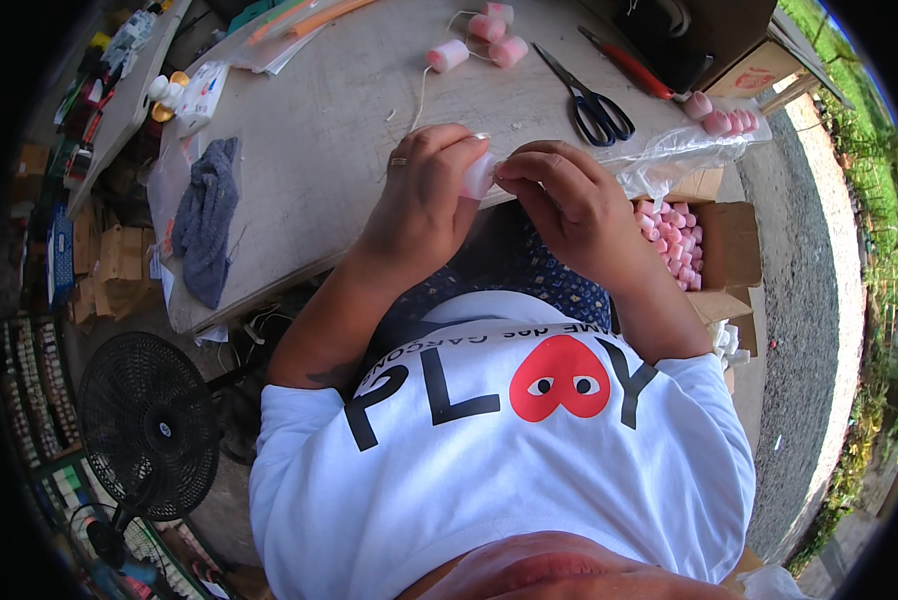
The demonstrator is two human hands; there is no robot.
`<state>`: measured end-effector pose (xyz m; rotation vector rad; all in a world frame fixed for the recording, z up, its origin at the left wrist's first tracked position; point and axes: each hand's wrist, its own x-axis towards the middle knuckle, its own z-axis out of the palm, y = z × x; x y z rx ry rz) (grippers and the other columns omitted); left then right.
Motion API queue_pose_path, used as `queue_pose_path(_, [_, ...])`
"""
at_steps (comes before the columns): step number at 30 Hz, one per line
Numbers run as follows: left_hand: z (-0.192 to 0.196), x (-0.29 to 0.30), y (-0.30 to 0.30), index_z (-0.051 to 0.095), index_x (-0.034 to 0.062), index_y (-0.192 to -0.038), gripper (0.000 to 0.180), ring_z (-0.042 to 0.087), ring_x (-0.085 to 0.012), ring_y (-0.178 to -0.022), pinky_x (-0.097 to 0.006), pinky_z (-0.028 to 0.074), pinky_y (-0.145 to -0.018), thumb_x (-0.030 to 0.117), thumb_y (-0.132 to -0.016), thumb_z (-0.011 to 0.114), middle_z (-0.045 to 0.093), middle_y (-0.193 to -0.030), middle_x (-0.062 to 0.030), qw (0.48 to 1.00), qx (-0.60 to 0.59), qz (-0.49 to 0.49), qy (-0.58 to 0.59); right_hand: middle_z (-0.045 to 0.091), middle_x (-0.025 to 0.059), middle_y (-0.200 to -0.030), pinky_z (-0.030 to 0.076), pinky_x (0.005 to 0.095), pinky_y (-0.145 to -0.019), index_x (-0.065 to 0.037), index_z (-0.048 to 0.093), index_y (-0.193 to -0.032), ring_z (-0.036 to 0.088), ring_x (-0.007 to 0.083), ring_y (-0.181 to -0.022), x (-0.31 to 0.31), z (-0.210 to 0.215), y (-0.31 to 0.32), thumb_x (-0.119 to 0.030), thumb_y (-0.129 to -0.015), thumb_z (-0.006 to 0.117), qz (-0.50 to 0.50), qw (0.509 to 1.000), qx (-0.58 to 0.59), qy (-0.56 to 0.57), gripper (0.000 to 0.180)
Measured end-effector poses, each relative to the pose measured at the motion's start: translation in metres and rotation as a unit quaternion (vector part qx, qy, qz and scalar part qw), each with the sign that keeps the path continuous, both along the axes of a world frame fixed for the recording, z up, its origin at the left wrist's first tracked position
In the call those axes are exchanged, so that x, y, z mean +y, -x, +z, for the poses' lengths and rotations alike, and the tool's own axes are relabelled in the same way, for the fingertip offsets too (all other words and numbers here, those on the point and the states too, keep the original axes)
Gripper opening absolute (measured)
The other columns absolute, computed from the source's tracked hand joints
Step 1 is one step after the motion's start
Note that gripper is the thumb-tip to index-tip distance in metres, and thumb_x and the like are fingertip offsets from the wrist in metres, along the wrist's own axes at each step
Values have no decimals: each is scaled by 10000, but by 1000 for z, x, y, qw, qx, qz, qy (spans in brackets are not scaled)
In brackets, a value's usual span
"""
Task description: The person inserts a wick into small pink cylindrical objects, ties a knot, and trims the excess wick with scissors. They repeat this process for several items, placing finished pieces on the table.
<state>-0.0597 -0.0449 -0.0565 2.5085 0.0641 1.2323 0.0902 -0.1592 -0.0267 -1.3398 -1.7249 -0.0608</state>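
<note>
Fingertips of left hand [424, 190] and right hand [569, 200] pinch a small pink-white roll [479, 176] between them at the worktop [349, 110] edge, scissors [589, 95] beyond.

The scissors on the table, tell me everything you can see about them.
The scissors have black loop handles and plain metal blades. They lie flat and shut on the pale table, handles toward the person, tips pointing away and to the left. Nothing touches them: a red-handled tool lies just to their right, and both hands work nearer the table's edge.
</note>
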Motion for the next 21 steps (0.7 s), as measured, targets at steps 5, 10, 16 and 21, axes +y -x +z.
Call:
queue_pose_path(5, [2, -1, 0, 456, 3, -1204, 458, 500, -359, -1039, -451, 375, -939, -26, -765, 582, 485, -1148, -182, 1000, 2, 6, 3, 632, 109, -892, 522, 357, -671, -45, 607, -928, 635, 289, -801, 0, 0, 0, -6, -770, 673, -5, 1000, -21, -14, 176])
queue_pose_path(10, [0, -3, -1, 454, -5, -1205, 469, 501, -362, -1041, -448, 380, -932, -26, -757, 591, 485, -1148, -186, 1000, -13, 22, 1, 633, 113, -892, 523, 358, -679, -34, 596, -922, 634, 294, -800, 2, -3, 4, 23, -750, 677, -22, 999, -26, -40, 198])
queue_pose_path(16, [-4, -6, -4, 452, -9, -1203, 468, 504, -371, -1022, -455, 389, -912, -32, -758, 593, 486, -1142, -190, 998, -36, 41, 1, 627, 119, -886, 521, 355, -694, -29, 590, -927, 629, 302, -803, 3, -9, 11, 37, -742, 674, -49, 996, -16, -67, 214])
queue_pose_path(21, [-6, -8, -6, 447, -11, -1201, 473, 509, -372, -1014, -453, 396, -899, -36, -754, 599, 487, -1141, -190, 998, -38, 49, -8, 621, 121, -880, 520, 351, -700, -25, 593, -931, 626, 306, -809, 3, -10, 11, 51, -745, 667, -47, 997, -25, -59, 214])
